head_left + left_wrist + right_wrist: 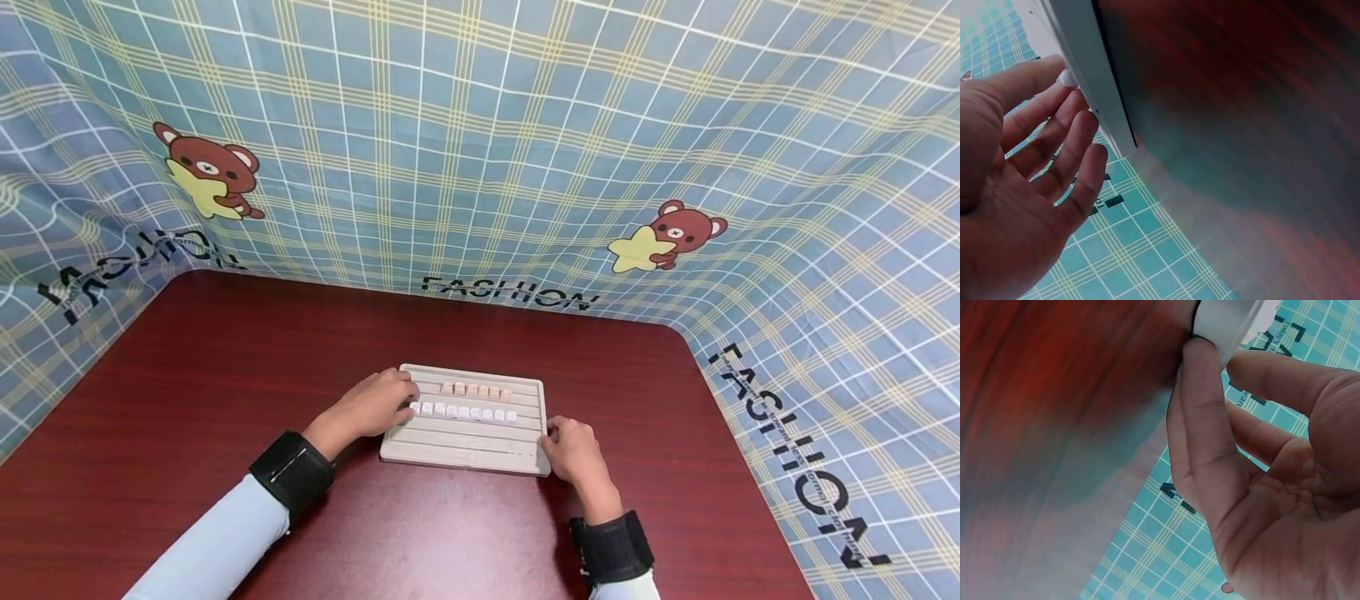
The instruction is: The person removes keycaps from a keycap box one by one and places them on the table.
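A pale ridged tray (465, 455) lies on the table, holding a row of white keycaps (464, 412) and, behind it, a shorter row of peach keycaps (472, 390). My left hand (375, 404) reaches over the tray's left edge to the end of the white row. Between its thumb and forefinger it pinches a small white keycap (1069, 79), mostly covered by the fingertips; the other fingers are loosely bent. At the tray's right edge, my right hand (576, 450) grips the rim (1222, 325), fingertips at the side and thumb near the top.
The dark red wooden table (262, 350) extends around the tray. Plaid cloth (465, 167) with printed bears and lettering hangs along the back and both sides. Black bands (292, 475) circle both wrists.
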The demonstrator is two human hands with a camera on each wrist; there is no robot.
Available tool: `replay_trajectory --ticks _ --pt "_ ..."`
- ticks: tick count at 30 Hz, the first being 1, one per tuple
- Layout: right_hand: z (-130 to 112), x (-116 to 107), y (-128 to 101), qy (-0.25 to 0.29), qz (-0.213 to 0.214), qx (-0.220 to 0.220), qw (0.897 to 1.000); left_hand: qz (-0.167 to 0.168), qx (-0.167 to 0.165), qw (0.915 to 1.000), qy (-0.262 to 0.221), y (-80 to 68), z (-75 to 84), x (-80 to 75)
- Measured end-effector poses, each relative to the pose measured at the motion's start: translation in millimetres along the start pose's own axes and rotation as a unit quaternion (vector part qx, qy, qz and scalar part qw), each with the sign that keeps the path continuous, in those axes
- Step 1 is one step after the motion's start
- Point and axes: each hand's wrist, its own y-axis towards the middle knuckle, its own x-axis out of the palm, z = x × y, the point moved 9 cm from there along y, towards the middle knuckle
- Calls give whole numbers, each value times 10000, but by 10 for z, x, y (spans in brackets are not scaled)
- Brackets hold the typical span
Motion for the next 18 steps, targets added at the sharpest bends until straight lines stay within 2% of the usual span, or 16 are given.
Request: replay_trajectory --ticks 18 --pt "14 31 9 -19 -149 99 9998 196 127 9997 119 28 8 4"
